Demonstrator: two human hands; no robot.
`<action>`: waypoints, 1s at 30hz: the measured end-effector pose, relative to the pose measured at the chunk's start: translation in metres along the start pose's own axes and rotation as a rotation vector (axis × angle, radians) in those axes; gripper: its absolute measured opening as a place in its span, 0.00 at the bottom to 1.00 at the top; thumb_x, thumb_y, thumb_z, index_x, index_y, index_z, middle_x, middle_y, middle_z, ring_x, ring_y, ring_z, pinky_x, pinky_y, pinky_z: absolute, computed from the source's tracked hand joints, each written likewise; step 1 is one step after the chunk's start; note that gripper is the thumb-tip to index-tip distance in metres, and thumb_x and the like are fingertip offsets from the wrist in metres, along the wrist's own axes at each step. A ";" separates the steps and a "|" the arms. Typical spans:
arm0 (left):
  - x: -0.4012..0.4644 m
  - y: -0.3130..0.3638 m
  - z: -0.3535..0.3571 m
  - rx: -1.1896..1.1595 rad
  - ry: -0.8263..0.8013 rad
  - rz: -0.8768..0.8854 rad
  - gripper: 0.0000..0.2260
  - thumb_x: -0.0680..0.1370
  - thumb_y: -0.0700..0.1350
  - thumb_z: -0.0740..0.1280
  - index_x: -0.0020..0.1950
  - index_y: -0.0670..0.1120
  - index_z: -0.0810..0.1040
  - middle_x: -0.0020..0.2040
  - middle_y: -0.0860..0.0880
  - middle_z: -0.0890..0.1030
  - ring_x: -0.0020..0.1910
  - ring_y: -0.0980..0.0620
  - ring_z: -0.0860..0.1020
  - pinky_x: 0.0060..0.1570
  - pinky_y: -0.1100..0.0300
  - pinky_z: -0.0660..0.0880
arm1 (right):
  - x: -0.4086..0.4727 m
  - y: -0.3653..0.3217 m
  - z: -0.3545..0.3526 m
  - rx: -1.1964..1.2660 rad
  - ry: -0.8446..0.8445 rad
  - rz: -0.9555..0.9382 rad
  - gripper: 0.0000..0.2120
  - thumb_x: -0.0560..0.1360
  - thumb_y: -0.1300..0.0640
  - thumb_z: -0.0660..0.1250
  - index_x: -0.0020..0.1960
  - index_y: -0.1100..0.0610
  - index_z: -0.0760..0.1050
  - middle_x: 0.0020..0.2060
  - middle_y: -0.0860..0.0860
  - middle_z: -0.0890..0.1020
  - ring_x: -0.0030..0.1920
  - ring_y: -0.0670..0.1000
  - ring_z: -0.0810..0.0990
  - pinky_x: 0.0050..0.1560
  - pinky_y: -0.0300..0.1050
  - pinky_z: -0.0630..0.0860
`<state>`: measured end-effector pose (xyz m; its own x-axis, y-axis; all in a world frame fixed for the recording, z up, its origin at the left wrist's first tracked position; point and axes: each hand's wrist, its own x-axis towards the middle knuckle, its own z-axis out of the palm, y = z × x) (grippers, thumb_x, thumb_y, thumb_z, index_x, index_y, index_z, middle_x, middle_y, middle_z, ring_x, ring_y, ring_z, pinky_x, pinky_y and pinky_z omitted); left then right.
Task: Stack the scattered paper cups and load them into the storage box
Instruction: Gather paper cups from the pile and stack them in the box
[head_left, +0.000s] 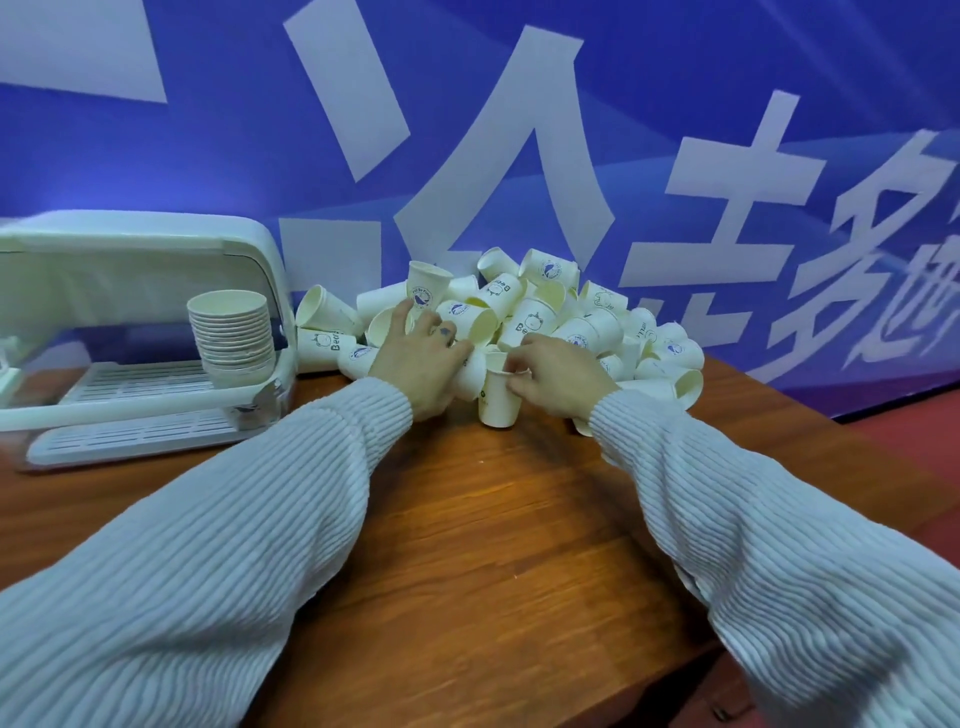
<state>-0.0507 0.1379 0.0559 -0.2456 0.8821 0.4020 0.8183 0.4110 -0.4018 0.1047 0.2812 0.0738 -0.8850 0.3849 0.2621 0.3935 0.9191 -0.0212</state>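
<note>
1. Storage box (156, 312): white plastic, lid raised, standing at the left end of the table; slatted white tray inside and a second slatted shelf at its front base.
2. Stacked cups (232, 335): one nested column of white paper cups, upright, inside the box near its right wall.
3. Table (467, 545): reddish-brown wood-grain top, running from the box to the right edge, where a red floor shows beyond it.
4. Left hand (418, 358): fingers spread, reaching into the near-left side of the pile; whether it grasps a cup cannot be told. Ribbed white sleeve.
5. Held cup (500, 397): upright on the table, at the pile's front edge.
6. Right hand (558, 376): fingers curled, pinching the held cup at its rim.
7. Cup pile (571, 312): loose printed white cups, tumbled in all directions, heaped against the backdrop.
8. Backdrop (675, 104): blue banner with large white characters, behind the table.
</note>
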 end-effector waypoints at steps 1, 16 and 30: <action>-0.001 -0.002 -0.003 -0.021 0.026 -0.011 0.23 0.73 0.55 0.67 0.67 0.53 0.72 0.65 0.48 0.75 0.70 0.43 0.66 0.73 0.37 0.49 | -0.001 0.001 -0.004 0.014 0.014 0.010 0.11 0.79 0.50 0.64 0.58 0.50 0.82 0.52 0.49 0.78 0.54 0.55 0.79 0.50 0.53 0.77; -0.063 -0.106 -0.096 -0.660 0.351 -0.673 0.27 0.74 0.58 0.70 0.69 0.47 0.70 0.61 0.44 0.76 0.63 0.39 0.72 0.62 0.46 0.68 | 0.035 -0.089 -0.077 0.399 0.404 -0.068 0.07 0.78 0.52 0.67 0.50 0.51 0.83 0.47 0.47 0.81 0.50 0.53 0.81 0.54 0.54 0.77; -0.152 -0.199 -0.120 -0.654 0.455 -0.845 0.40 0.75 0.61 0.69 0.81 0.48 0.55 0.74 0.45 0.70 0.70 0.43 0.71 0.67 0.44 0.70 | 0.089 -0.219 -0.089 0.467 0.401 -0.277 0.10 0.81 0.52 0.63 0.53 0.49 0.83 0.48 0.45 0.86 0.51 0.52 0.82 0.52 0.54 0.79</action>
<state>-0.1134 -0.1055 0.1734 -0.7410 0.1645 0.6510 0.6275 0.5147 0.5843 -0.0382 0.1065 0.1877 -0.7411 0.1513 0.6541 -0.0635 0.9541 -0.2926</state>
